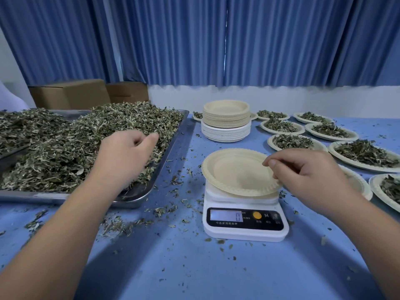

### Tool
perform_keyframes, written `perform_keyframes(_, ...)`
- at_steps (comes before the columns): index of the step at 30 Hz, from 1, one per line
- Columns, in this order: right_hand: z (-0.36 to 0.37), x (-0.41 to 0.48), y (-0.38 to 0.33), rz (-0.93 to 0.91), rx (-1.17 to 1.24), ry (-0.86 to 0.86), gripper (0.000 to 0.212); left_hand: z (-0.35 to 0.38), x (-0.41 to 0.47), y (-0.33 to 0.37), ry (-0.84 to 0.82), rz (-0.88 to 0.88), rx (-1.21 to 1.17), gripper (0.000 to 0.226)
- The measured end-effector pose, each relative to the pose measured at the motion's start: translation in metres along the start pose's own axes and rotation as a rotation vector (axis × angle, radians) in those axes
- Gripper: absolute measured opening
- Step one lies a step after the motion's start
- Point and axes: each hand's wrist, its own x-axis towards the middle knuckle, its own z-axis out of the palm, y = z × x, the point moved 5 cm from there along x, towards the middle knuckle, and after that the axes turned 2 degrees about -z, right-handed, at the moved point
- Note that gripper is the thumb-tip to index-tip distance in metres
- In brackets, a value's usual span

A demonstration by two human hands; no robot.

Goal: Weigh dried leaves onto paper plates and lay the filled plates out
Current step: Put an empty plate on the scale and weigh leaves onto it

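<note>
A white digital scale [244, 221] stands mid-table and its display reads 0. An empty cream paper plate [233, 172] lies on it. My right hand [303, 169] hovers over the plate's right rim, fingers curled loosely, thumb and forefinger near the rim; a grip on it cannot be made out. My left hand [125, 154] reaches into the heap of dried leaves [75, 144] on the metal tray [138, 191] at the left, fingers bent into the leaves.
A stack of unused paper plates [226, 120] stands behind the scale. Several filled plates [363, 154] lie in rows at the right, with one empty plate [357, 182] among them. Loose leaf bits litter the blue tablecloth [194, 267]. Cardboard boxes [71, 94] sit behind the tray.
</note>
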Motion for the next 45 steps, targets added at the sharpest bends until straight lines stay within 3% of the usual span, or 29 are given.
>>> perform_keyframes(4, 0.001, 0.001, 0.005, 0.024, 0.001, -0.006, 0.027, 0.028, -0.001, 0.05, -0.038, 0.114, -0.097, 0.05)
perform_keyframes(9, -0.004, 0.001, 0.01, 0.037, -0.016, 0.007, 0.027, 0.084, -0.007, 0.111, -0.221, 0.308, -0.1, 0.045)
perform_keyframes(16, -0.004, 0.002, 0.011, 0.053, -0.028, 0.007, 0.026, 0.124, -0.015, 0.118, -0.507, 0.354, -0.115, 0.04)
perform_keyframes(21, -0.004, 0.002, 0.008, 0.056, -0.04, 0.001, 0.024, 0.105, -0.025, 0.116, -0.469, 0.491, -0.196, 0.039)
perform_keyframes(23, -0.005, 0.002, 0.008, 0.057, -0.039, 0.009, 0.024, 0.09, -0.021, 0.104, -0.384, 0.444, -0.116, 0.041)
perform_keyframes(28, -0.007, 0.002, 0.007, 0.051, -0.047, 0.026, 0.022, 0.038, 0.002, 0.031, -0.165, 0.143, 0.434, 0.041)
perform_keyframes(34, -0.003, 0.001, 0.007, 0.048, -0.072, 0.009, 0.026, 0.016, 0.013, -0.06, -0.366, -0.283, 0.701, 0.059)
perform_keyframes(39, -0.005, -0.001, 0.006, 0.052, -0.083, 0.031, 0.024, 0.028, 0.006, -0.06, -0.495, -0.262, 0.642, 0.053)
perform_keyframes(45, -0.006, -0.003, 0.007, 0.075, -0.08, 0.037, 0.019, 0.024, 0.009, -0.047, -0.342, -0.158, 0.473, 0.063)
